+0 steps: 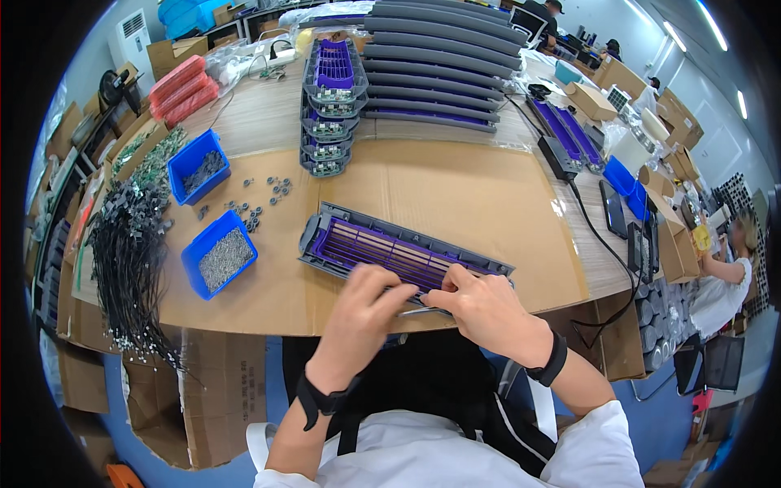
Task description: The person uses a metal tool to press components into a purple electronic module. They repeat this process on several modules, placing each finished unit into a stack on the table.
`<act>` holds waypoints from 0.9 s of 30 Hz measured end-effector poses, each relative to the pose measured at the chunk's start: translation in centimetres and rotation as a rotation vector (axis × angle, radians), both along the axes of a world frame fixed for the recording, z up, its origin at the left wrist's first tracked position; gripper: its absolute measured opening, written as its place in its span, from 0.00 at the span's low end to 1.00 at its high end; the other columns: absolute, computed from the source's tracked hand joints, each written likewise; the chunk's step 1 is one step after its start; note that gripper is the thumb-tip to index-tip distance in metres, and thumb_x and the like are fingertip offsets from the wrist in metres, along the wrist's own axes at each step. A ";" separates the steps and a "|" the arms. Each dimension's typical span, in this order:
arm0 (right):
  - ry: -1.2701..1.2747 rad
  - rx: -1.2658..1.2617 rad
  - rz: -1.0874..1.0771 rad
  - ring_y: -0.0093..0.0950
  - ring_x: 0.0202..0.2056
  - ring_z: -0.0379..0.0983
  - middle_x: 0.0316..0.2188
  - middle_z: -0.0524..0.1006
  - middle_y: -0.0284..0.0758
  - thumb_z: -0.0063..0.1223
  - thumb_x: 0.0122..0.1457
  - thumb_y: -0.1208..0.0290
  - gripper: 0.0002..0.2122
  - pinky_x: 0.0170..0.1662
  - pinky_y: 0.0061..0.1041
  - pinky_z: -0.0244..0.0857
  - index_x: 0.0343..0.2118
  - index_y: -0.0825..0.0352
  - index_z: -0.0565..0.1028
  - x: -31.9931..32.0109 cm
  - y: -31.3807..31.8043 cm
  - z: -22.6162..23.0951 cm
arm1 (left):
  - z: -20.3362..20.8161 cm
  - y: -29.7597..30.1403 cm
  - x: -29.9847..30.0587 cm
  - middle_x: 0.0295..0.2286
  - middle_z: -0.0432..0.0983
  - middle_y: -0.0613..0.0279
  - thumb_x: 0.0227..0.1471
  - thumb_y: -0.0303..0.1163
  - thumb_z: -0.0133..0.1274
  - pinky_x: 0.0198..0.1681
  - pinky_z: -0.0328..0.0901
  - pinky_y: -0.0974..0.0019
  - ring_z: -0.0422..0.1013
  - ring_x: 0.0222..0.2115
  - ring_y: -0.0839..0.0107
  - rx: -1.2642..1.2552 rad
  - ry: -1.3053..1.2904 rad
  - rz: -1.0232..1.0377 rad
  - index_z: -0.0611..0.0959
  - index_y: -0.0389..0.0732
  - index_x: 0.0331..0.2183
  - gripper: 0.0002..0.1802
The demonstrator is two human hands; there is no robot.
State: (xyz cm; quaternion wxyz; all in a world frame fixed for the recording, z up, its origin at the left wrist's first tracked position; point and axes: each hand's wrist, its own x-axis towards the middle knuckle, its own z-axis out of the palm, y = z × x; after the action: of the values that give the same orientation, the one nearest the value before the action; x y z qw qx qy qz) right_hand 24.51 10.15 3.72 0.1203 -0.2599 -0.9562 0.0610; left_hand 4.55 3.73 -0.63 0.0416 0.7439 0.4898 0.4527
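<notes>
A long grey housing with a purple slatted insert (382,244) lies slanted on the cardboard-covered table in front of me. Both hands are at its near long edge. My left hand (362,317) is slightly blurred, its thumb and forefinger drawn together by the edge; whatever they pinch is too small to make out. Close beside it, my right hand (484,305) is closed, fingers bent against the same edge. A thin silvery piece (416,311) shows just under the right fingertips; its kind is unclear.
To the left stand two blue bins (189,264) of small parts, with loose grey pieces (279,189) nearby. Black cables (126,252) hang over the table's left edge. Stacked housings (325,150) and long grey covers (435,65) fill the back. A black power adapter (556,157) with cord lies right.
</notes>
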 end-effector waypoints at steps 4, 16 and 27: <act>-0.004 -0.033 0.001 0.37 0.26 0.76 0.31 0.75 0.38 0.55 0.49 0.80 0.13 0.29 0.34 0.70 0.38 0.61 0.78 1.4 0.4 0.8 | -1.4 0.2 0.6 0.31 0.72 0.60 0.35 0.15 0.60 0.38 0.67 0.64 0.69 0.35 0.61 -0.017 -0.048 0.026 0.86 0.42 0.32 0.17; -0.049 -0.019 0.003 0.36 0.26 0.76 0.31 0.75 0.37 0.56 0.50 0.79 0.14 0.28 0.33 0.70 0.39 0.59 0.82 3.0 0.0 1.5 | -0.6 0.7 -1.4 0.28 0.67 0.62 0.34 0.17 0.60 0.45 0.64 0.59 0.68 0.33 0.62 -0.030 0.075 -0.023 0.88 0.46 0.31 0.18; -0.001 -0.179 0.108 0.40 0.27 0.76 0.31 0.77 0.40 0.58 0.47 0.81 0.12 0.30 0.36 0.71 0.35 0.63 0.82 2.2 0.7 1.0 | -0.9 0.9 -4.5 0.27 0.68 0.64 0.36 0.17 0.58 0.47 0.61 0.56 0.67 0.32 0.63 0.019 0.037 -0.005 0.88 0.45 0.28 0.14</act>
State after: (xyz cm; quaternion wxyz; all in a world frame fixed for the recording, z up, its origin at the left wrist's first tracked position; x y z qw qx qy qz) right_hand 26.67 10.86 4.75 0.0927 -0.2176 -0.9596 0.1524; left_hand 0.09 4.60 -1.55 0.0267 0.7539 0.4841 0.4433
